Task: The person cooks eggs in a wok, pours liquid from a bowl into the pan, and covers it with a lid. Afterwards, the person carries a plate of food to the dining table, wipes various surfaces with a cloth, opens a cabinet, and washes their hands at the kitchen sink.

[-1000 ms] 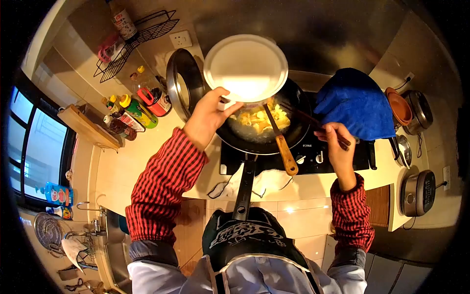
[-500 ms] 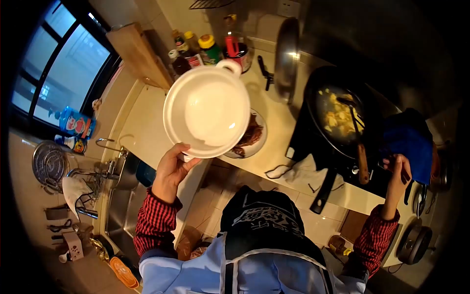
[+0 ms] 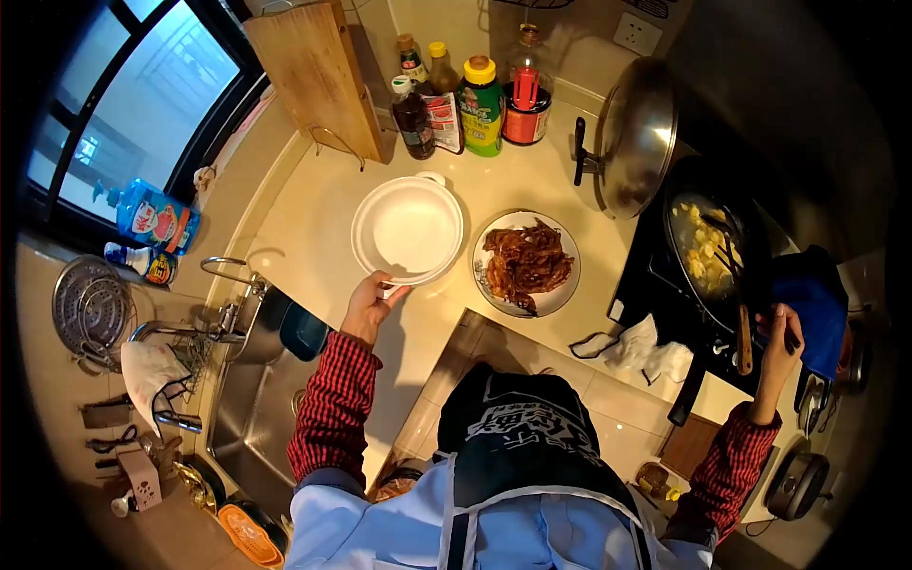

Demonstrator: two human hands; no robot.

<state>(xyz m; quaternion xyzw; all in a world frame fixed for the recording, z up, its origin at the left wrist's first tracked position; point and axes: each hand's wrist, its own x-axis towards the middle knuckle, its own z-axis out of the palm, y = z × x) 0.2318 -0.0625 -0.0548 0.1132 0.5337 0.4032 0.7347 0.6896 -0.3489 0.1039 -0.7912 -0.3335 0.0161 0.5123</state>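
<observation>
Near the middle of the view, a pale, glossy counter [image 3: 309, 228] bends round two sides of the kitchen. Toward eleven o'clock is a white bowl [image 3: 408, 228], its rim gripped at seven o'clock by the left hand [image 3: 375, 304]. Just beside it, between three and four, a plate [image 3: 560, 297] of dark reddish-brown food [image 3: 530, 261] rests on the counter. A wok [image 3: 717, 180] with yellow pieces [image 3: 708, 252] sits on the dark stove at three. Close below it, the right hand [image 3: 781, 340] has curled fingers; whether they grip something, I cannot tell. Bottles [image 3: 483, 114] line the wall at twelve, a wooden board [image 3: 318, 81] leans at eleven, and bluish light enters the window [image 3: 133, 114] at ten. At eight o'clock lies the steel sink [image 3: 249, 408].
</observation>
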